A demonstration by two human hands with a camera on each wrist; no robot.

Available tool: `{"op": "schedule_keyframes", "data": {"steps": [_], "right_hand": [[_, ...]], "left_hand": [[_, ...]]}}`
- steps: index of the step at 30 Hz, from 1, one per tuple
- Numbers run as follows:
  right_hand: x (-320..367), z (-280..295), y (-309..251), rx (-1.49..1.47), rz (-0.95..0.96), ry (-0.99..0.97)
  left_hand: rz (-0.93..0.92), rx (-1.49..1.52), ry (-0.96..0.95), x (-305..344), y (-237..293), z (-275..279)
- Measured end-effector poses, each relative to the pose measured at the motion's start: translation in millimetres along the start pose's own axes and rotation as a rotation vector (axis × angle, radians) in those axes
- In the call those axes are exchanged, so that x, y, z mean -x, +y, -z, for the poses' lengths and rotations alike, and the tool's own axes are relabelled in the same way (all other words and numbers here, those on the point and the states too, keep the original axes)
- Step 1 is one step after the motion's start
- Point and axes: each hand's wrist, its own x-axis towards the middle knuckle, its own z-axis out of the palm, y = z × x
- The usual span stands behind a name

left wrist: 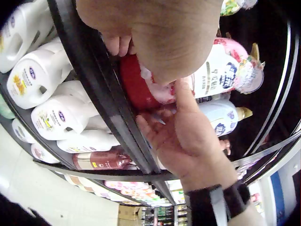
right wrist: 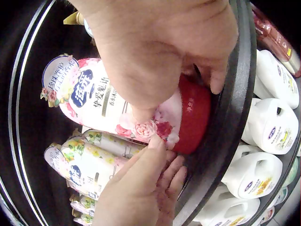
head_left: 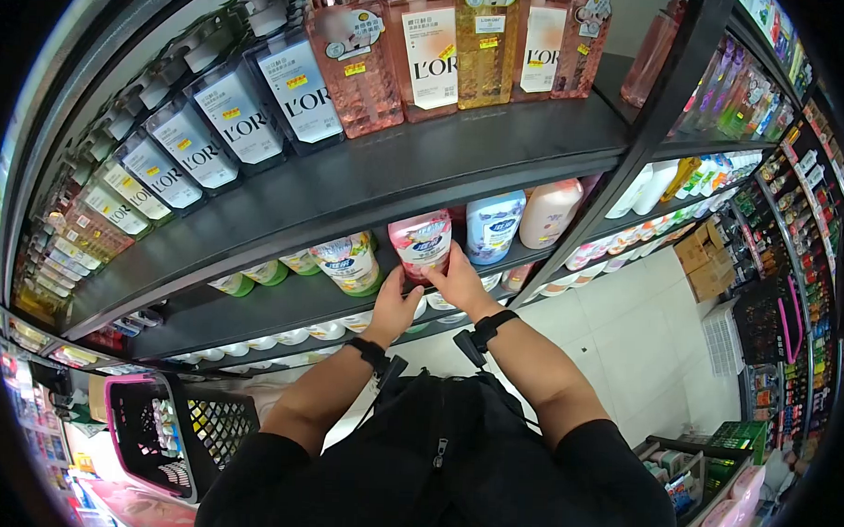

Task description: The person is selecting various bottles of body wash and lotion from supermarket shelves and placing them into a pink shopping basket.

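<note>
A pink body wash bottle [head_left: 419, 237] with a red base and a rose-patterned label stands upright at the front of the lower shelf. My left hand [head_left: 397, 309] holds its lower left side, thumb on the front; in the right wrist view those fingers curl beside the red base. On the other side, my right hand [head_left: 463, 282] grips the bottle's lower right, its thumb pressing the printed roses and its fingers around the base. A blue bottle [head_left: 494, 227] stands just right of it, and a yellow-flowered bottle [head_left: 346, 261] with a green base to the left.
Overhead, the upper shelf [head_left: 397, 174] carries rows of pump bottles [head_left: 230, 117]. White handled jugs [right wrist: 273, 125] fill the shelf below. A black shopping basket [head_left: 221, 424] with pink trim is at lower left. Cardboard boxes [head_left: 704, 259] sit on the floor along the aisle.
</note>
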Motion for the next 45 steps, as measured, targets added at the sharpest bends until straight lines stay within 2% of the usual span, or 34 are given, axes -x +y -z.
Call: {"op": "schedule_keyframes", "data": {"steps": [4, 7, 9, 12, 13, 15, 17, 18, 21, 23, 24, 26, 27, 31, 32, 33, 35, 36, 39, 41, 43, 45], "right_hand": [[-4, -4, 10, 0.029, -0.04, -0.012], [-6, -4, 7, 0.031, -0.037, -0.018], [-5, -3, 6, -0.023, -0.017, -0.005], [1, -6, 25, -0.12, 0.033, 0.038], [9, -6, 31, -0.169, -0.027, 0.033], [35, 6, 39, 0.002, -0.001, 0.051], [60, 24, 43, 0.014, -0.055, -0.041], [74, 32, 54, -0.011, -0.126, -0.072], [116, 66, 114, 0.094, -0.411, -0.228], [168, 85, 205, 0.536, -0.125, -0.149], [194, 99, 232, 0.532, -0.309, -0.212], [253, 127, 274, 0.421, -0.857, -0.384], [287, 137, 292, 0.411, -1.021, -0.432], [415, 142, 339, 0.479, -1.217, -0.55], [445, 146, 390, 0.677, -0.866, -0.953], [471, 150, 430, 0.868, -0.402, -1.204], [476, 154, 419, 0.629, -0.668, -0.989], [465, 155, 401, 0.61, -0.697, -0.983], [391, 158, 307, 0.534, -0.918, -0.911], [338, 148, 242, 0.379, -1.105, -0.754], [328, 143, 286, 0.041, -1.309, -0.372], [302, 137, 275, 0.018, -1.193, -0.26]], "left_hand": [[0.127, -0.012, 0.152, 45, 24, 39], [0.248, -0.15, 0.321, 66, 6, 82], [0.334, -0.223, 0.333, 66, -16, 109], [0.354, -0.241, 0.285, 44, -2, 124], [0.301, -0.213, 0.275, 36, -4, 126], [0.221, -0.207, 0.235, 20, -6, 125], [0.229, -0.003, 0.161, 9, -2, 125], [0.197, 0.127, 0.143, 6, 6, 122], [0.267, 0.1, 0.123, 2, -25, 113], [0.314, 0.023, 0.126, 1, -18, 112], [0.334, -0.017, 0.121, 0, -12, 113], [0.351, -0.03, 0.118, 1, 1, 115], [0.359, -0.037, 0.115, 1, 3, 115], [0.338, -0.034, 0.135, 2, -2, 113], [0.338, -0.034, 0.139, 3, 5, 115], [0.338, -0.035, 0.138, 3, 8, 115], [0.359, -0.006, 0.138, 4, 5, 112], [0.367, -0.005, 0.139, 3, 5, 111], [0.355, -0.014, 0.154, 3, -3, 109], [0.329, 0.015, 0.163, 4, -15, 105], [0.335, 0.05, 0.147, 5, -18, 104], [0.328, 0.084, 0.132, 6, -21, 103]]}}
